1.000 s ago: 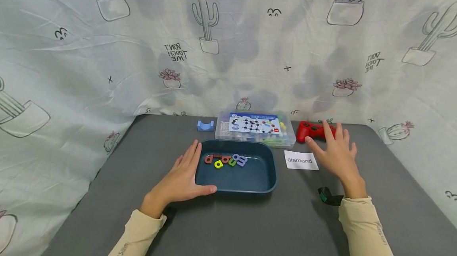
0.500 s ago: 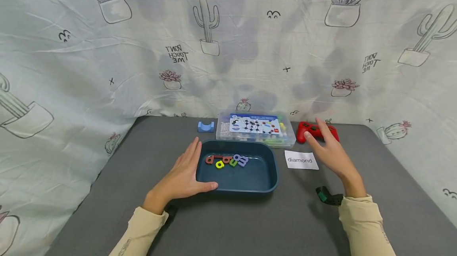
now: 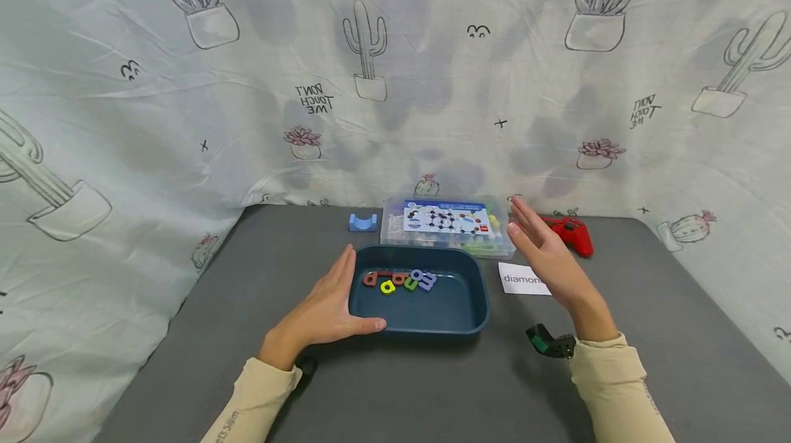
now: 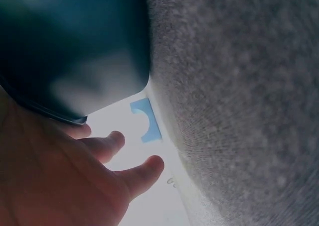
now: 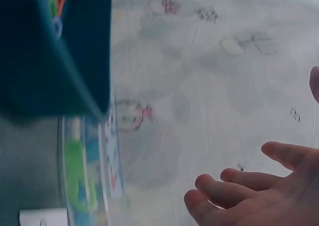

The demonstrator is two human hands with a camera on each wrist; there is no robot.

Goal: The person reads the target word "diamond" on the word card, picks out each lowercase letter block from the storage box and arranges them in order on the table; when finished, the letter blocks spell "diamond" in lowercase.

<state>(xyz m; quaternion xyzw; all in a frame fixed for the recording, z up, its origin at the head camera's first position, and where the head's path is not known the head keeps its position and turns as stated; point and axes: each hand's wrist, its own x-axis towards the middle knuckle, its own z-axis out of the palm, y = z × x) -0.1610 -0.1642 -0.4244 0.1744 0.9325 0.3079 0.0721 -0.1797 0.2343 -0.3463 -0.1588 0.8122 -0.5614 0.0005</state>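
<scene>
My left hand (image 3: 324,309) lies along the left side of a dark blue tray (image 3: 420,327), its fingers extended at the left rim and its thumb at the front edge. Inside the tray are several small plastic letters, among them a yellow one (image 3: 387,287), a green one (image 3: 410,284) and a purple one (image 3: 427,281). My right hand (image 3: 559,271) is raised to the right of the tray with fingers extended and nothing in them. It partly covers a white card (image 3: 520,281) reading "diamond" and a red game controller (image 3: 575,233).
Behind the tray lies a clear plastic case (image 3: 448,245) with a printed label and small parts inside. A light blue notched block (image 3: 362,223) stands to its left. A cactus-print cloth (image 3: 445,86) hangs behind the grey table (image 3: 432,395).
My right hand has moved left from in front of the controller toward the tray, its fingers now closer together. My left hand stays at the tray. The head view has shifted slightly.
</scene>
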